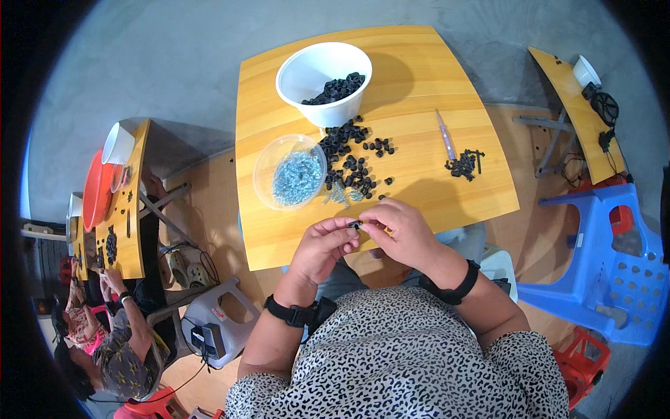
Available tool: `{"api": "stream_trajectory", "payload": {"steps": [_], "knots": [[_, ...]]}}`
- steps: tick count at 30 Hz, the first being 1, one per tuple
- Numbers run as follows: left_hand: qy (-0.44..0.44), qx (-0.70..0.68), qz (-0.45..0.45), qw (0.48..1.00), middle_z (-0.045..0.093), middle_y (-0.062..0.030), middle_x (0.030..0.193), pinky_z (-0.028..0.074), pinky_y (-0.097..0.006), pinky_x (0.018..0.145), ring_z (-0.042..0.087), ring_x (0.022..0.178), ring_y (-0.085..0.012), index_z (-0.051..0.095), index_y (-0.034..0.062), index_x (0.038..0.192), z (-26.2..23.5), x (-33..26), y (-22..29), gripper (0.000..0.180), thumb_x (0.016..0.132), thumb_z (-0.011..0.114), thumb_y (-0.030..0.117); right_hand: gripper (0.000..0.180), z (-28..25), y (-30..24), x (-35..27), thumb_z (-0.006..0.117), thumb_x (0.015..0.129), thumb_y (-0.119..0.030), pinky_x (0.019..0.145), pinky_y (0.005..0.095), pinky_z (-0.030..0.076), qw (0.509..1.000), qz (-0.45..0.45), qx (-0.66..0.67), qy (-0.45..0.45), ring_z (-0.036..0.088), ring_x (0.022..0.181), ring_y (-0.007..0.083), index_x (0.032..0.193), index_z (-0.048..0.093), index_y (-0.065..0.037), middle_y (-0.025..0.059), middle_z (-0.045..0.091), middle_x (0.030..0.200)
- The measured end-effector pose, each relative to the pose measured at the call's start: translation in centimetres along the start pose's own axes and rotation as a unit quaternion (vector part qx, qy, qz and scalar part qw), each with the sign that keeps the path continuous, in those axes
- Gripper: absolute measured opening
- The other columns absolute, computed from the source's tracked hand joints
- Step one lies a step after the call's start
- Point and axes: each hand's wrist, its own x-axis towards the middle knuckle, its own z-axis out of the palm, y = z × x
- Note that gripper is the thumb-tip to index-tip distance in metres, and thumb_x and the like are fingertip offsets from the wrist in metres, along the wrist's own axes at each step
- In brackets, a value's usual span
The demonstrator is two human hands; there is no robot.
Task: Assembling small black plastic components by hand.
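My left hand (325, 246) and my right hand (397, 229) meet at the table's near edge. Between their fingertips is a small black plastic piece (356, 224), pinched from both sides; its exact shape is too small to make out. Just beyond lie loose black plastic pieces (354, 167) in a scattered pile, with a few small springs (339, 194) beside them. A clear round tub (262, 183) full of bluish metal springs (296, 178) stands left of the pile. Behind it, a white bowl (293, 64) holds many more black pieces.
On the wooden table's (433, 77) right side lie a screwdriver (444, 134) and a heap of thin black parts (463, 165). A blue plastic stool (593, 258) stands at right, a grey stool (222, 328) at left. Other people work at a table (132, 230) on the left.
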Motion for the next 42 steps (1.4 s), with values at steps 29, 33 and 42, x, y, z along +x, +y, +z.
{"api": "stream_trajectory", "payload": {"steps": [29, 33, 42], "knots": [[0.094, 0.149, 0.093, 0.980, 0.070, -0.0070, 0.090, 0.052, -0.026, 0.072, 0.065, 0.082, -0.0139, 0.069, -0.0002, 0.108, -1.5, -0.1, -0.7, 0.021, 0.092, 0.066, 0.014, 0.016, -1.6, 2.0, 0.0, 0.065, 0.080, -0.004, 0.073, 0.0397, 0.051, 0.994, 0.030, -0.108, -0.003, 0.061, 0.084, 0.0329, 0.096, 0.066, -0.001, 0.0145, 0.061, 0.088], [0.067, 0.086, 0.122, 0.987, 0.069, -0.0084, 0.090, 0.051, -0.027, 0.071, 0.065, 0.082, -0.0162, 0.068, -0.0017, 0.107, -2.7, -0.1, -0.9, 0.020, 0.092, 0.065, 0.011, 0.012, -1.3, 3.0, 0.0, 0.065, 0.079, -0.003, 0.071, 0.0398, 0.050, 0.990, 0.051, -0.129, -0.024, 0.061, 0.082, 0.0326, 0.090, 0.065, 0.000, 0.0142, 0.061, 0.085], [-0.008, -0.039, 0.174, 0.984, 0.069, -0.0102, 0.090, 0.049, -0.026, 0.073, 0.064, 0.082, -0.0172, 0.068, -0.0031, 0.107, -4.2, -0.7, -0.9, 0.020, 0.092, 0.063, 0.009, 0.006, 2.0, 2.5, 2.5, 0.064, 0.077, -0.002, 0.069, 0.0404, 0.049, 0.988, -0.006, -0.146, -0.042, 0.060, 0.080, 0.0320, 0.084, 0.064, -0.002, 0.0123, 0.059, 0.081]]}}
